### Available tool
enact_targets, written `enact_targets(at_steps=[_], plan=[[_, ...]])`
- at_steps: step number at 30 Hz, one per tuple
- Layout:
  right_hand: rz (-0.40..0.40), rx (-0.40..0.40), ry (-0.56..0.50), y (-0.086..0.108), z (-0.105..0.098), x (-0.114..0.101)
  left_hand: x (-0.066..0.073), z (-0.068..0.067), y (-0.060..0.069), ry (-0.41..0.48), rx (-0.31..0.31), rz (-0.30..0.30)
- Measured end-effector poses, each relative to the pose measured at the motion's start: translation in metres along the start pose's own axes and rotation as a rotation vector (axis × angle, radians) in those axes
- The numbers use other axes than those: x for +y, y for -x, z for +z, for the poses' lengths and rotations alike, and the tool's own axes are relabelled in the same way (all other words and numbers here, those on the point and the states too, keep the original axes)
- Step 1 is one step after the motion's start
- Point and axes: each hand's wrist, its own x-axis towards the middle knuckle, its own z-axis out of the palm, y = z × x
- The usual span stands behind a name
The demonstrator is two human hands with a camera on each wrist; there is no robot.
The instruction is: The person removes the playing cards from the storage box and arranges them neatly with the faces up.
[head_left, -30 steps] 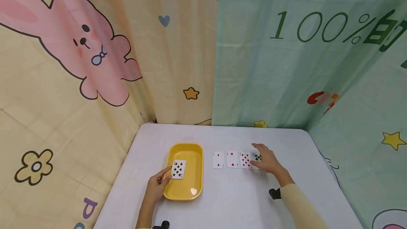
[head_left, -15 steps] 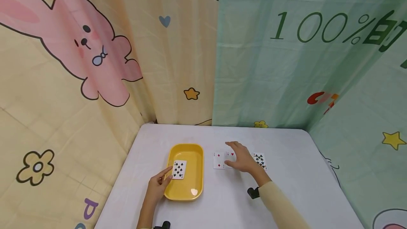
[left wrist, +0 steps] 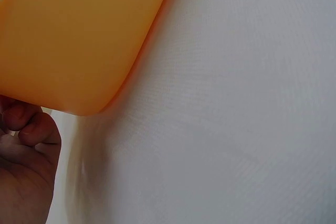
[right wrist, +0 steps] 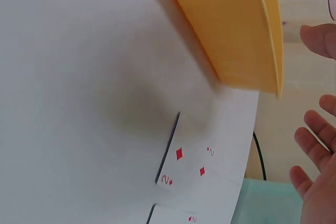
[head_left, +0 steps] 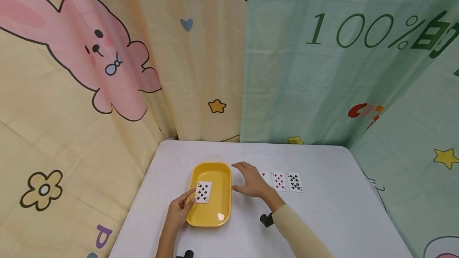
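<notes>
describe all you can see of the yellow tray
The yellow tray is oblong with rounded corners and a raised rim, apparently shiny plastic, with a bright reflection at its near end. It rests on the white table, left of the row of cards, long sides running forward. The left hand holds a spade card over it; whether that hand touches it is unclear.
</notes>
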Motion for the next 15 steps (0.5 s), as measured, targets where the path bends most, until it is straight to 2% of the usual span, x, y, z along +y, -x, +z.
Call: enact_targets(at_steps=[7,15], plan=[[-0.001,-0.035,-0.014,-0.012,0.014,-0.023,-0.001,0.0,0.0,0.002,0.0,0.002],[-0.043,-0.075,-0.006,-0.022,0.03,-0.039,-0.002,-0.002,-0.003,0.025,-0.023,0.014]])
